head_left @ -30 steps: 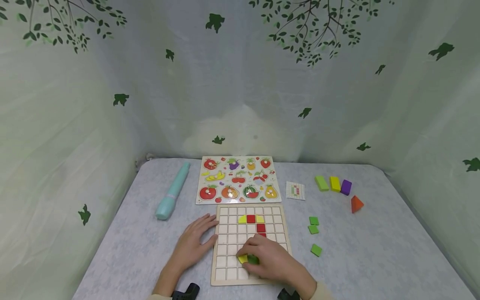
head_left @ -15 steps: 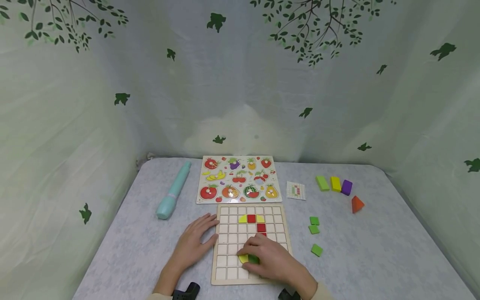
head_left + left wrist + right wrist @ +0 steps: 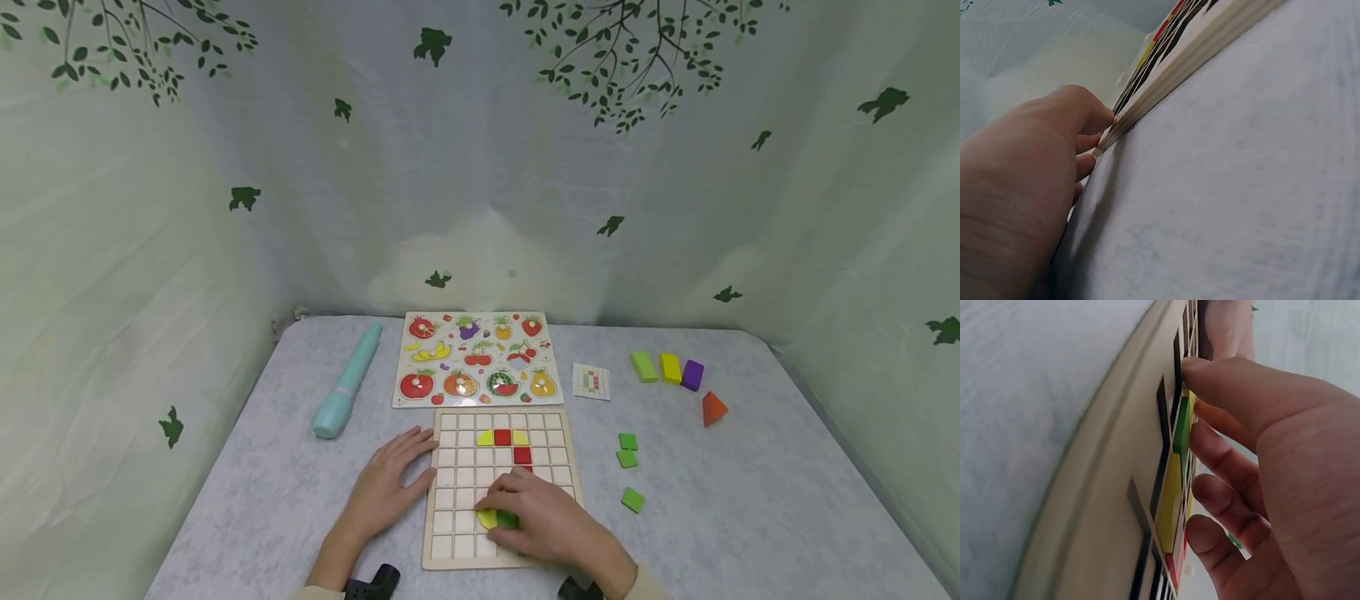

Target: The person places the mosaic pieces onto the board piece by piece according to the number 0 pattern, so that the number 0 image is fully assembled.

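My right hand [image 3: 547, 517] is over the lower middle of the wooden grid board [image 3: 452, 546]. Its thumb and index finger pinch a yellow block with a rounded side [image 3: 487, 519], right beside a green block [image 3: 507, 519] in the grid. In the right wrist view, the green block [image 3: 1181, 431] and another yellow block [image 3: 1168, 509] sit in cells under the curved fingers. Red blocks [image 3: 522, 456] and yellow corner blocks [image 3: 486, 437] lie in upper cells. My left hand [image 3: 386, 483] rests at the board's left edge, thumb [image 3: 1094, 112] at the rim, fingers relaxed.
A fruit puzzle board [image 3: 477, 396] lies behind the grid board, with a small pattern card [image 3: 591, 382] to its right. Green squares [image 3: 633, 500], yellow [image 3: 670, 367], purple [image 3: 692, 375] and orange [image 3: 713, 408] blocks lie on the right. A teal bottle-shaped object [image 3: 347, 383] lies left.
The yellow block under my right fingertips has turned slightly and sits closer against the green block. My left hand has stayed at the board's edge.
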A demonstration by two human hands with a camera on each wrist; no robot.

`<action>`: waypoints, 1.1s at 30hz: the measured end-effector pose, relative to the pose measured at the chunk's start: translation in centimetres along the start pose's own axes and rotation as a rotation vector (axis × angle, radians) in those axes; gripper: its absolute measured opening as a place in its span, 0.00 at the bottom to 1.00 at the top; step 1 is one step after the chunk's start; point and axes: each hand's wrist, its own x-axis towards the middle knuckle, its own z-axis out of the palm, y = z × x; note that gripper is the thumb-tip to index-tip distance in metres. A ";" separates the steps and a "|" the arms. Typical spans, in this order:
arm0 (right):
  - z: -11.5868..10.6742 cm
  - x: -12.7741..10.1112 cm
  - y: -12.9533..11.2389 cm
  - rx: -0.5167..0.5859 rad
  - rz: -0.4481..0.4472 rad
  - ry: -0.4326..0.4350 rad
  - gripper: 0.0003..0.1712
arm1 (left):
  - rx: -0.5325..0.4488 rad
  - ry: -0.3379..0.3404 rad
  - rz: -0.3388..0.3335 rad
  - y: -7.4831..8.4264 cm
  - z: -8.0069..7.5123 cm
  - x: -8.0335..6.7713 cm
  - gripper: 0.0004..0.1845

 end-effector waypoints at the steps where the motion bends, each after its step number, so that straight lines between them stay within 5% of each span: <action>1: -0.1 -0.1 0.0 0.002 0.007 0.001 0.15 | 0.000 0.000 0.001 0.0 0.0 0.0 0.23; 12: -2.4 -3.6 2.3 0.064 0.171 0.064 0.14 | -0.010 0.005 0.004 -0.2 0.1 0.0 0.23; 24: -4.8 -8.7 5.9 -0.074 0.375 0.154 0.19 | -0.002 0.032 0.021 -0.2 0.1 0.0 0.23; 33: -6.0 -11.4 7.8 -0.077 0.590 0.086 0.25 | 0.001 0.039 0.036 -0.2 0.3 0.0 0.23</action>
